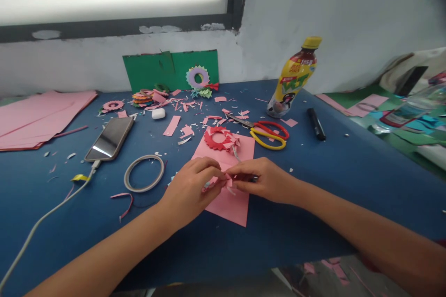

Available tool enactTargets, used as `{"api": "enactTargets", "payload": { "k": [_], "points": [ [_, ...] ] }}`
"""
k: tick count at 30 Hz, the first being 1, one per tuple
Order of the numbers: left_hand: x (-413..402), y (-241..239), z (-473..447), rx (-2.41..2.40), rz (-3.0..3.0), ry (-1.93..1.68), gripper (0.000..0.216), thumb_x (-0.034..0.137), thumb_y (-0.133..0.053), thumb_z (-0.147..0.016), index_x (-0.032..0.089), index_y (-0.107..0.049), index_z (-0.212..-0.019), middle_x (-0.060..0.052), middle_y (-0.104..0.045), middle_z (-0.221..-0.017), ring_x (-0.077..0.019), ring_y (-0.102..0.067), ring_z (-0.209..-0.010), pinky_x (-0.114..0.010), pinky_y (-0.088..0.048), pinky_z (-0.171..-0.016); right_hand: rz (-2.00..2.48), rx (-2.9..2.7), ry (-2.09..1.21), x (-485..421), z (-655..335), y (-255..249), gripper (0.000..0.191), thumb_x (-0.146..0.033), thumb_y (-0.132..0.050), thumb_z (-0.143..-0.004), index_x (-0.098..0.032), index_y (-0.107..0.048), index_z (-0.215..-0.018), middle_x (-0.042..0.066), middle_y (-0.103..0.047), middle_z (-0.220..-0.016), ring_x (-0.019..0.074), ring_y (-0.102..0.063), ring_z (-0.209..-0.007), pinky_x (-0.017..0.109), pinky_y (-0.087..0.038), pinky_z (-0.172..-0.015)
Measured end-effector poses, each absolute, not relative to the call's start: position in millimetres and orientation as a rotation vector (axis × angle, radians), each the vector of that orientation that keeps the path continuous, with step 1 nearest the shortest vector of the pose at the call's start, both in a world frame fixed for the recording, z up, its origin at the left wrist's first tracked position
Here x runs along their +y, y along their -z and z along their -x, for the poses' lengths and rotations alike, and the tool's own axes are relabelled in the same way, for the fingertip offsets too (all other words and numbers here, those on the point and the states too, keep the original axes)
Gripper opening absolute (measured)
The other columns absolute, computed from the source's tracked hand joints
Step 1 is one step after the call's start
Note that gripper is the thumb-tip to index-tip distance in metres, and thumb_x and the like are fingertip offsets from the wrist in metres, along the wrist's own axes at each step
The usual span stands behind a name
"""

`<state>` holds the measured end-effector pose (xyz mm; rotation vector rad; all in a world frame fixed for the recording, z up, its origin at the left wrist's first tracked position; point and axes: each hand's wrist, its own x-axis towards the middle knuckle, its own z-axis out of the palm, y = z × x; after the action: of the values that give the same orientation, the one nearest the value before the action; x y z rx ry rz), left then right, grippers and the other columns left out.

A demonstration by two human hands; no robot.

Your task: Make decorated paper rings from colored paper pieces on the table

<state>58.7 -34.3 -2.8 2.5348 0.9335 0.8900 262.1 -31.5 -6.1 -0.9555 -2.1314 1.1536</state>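
Left hand [193,186]: I pinch folded pink paper [229,181].
Right hand [266,177]: pinching its three-o'clock side.
Red ring [209,139]: my twelve o'clock.

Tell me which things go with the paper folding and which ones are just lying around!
Probably for the folding: folded pink paper in the fingers, pink sheet, red paper ring, scissors, tape roll.

Seemingly just lying around: phone, yellow-capped bottle, black pen, little white case.
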Motion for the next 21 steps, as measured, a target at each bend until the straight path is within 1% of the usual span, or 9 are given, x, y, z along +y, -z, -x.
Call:
{"api": "enactTargets", "payload": {
  "k": [3, 6, 9, 14, 18, 21],
  "points": [
    [-33.0, 0.5, -58.0, 0.885, -2.635, -0.777, 0.008, 0.019, -0.05, -0.085, 0.016, -0.058, -0.085, -0.005, -0.058, -0.085, -0.0148, -0.054, -0.08, -0.027, -0.044, -0.073, 0.946, -2.18, -1.09, -31.8, -261.6, 5.7, 0.02, -0.023, -0.053, -0.081, -0.017, -0.065, -0.097, 0.002, -0.068, -0.08, 0.0104, -0.06, -0.068, 0.019, -0.046, -0.062],
    [-32.5, -3.4, -58.0, 0.87, -2.735, -0.629, 0.01, 0.019, -0.048, -0.086, 0.016, -0.057, -0.086, -0.005, -0.058, -0.085, -0.0164, -0.054, -0.08, -0.029, -0.044, -0.072, 0.948, -2.2, -1.07, -32.0, -260.8, 4.4, 0.017, -0.022, -0.053, -0.081, -0.016, -0.065, -0.092, 0.002, -0.067, -0.08, 0.0103, -0.058, -0.067, 0.018, -0.046, -0.062],
    [-32.7, -5.8, -58.6, 0.888, -2.806, -0.527, 0.009, 0.018, -0.048, -0.085, 0.016, -0.056, -0.087, -0.005, -0.059, -0.088, -0.0183, -0.054, -0.082, -0.032, -0.044, -0.074, 0.969, -2.171, -1.114, -31.7, -260.1, 3.6, 0.016, -0.021, -0.053, -0.08, -0.015, -0.065, -0.09, 0.001, -0.066, -0.076, 0.0097, -0.058, -0.065, 0.018, -0.045, -0.06],
    [-33.0, -8.2, -55.6, 0.895, -2.814, -0.476, 0.01, 0.018, -0.044, -0.087, 0.015, -0.053, -0.086, -0.007, -0.058, -0.091, -0.0191, -0.053, -0.083, -0.033, -0.043, -0.076, 1.021, -2.088, -1.188, -29.2, -261.5, 6.4, 0.019, -0.023, -0.053, -0.08, -0.014, -0.065, -0.091, 0.002, -0.066, -0.075, 0.0101, -0.058, -0.063, 0.019, -0.045, -0.057],
    [-30.8, -17.3, -44.2, 0.857, -2.614, -0.44, 0.007, 0.015, -0.044, -0.084, 0.018, -0.051, -0.084, -0.003, -0.055, -0.092, -0.0154, -0.052, -0.086, -0.027, -0.041, -0.079, 1.034, -2.058, -1.239, -26.8, -263.5, 8.5, 0.021, -0.027, -0.055, -0.079, -0.015, -0.065, -0.092, 0.002, -0.066, -0.075, 0.0103, -0.058, -0.063, 0.02, -0.045, -0.057],
    [-29.0, -28.7, -34.0, 0.927, -2.439, -0.397, 0.008, 0.015, -0.044, -0.083, 0.02, -0.049, -0.081, -0.001, -0.053, -0.09, -0.0124, -0.051, -0.081, -0.022, -0.041, -0.073, 1.051, -2.074, -1.231, -25.9, -264.2, 9.2, 0.02, -0.026, -0.056, -0.078, -0.014, -0.064, -0.092, 0.001, -0.064, -0.073, 0.0098, -0.056, -0.062, 0.019, -0.044, -0.056]
  ]
}}
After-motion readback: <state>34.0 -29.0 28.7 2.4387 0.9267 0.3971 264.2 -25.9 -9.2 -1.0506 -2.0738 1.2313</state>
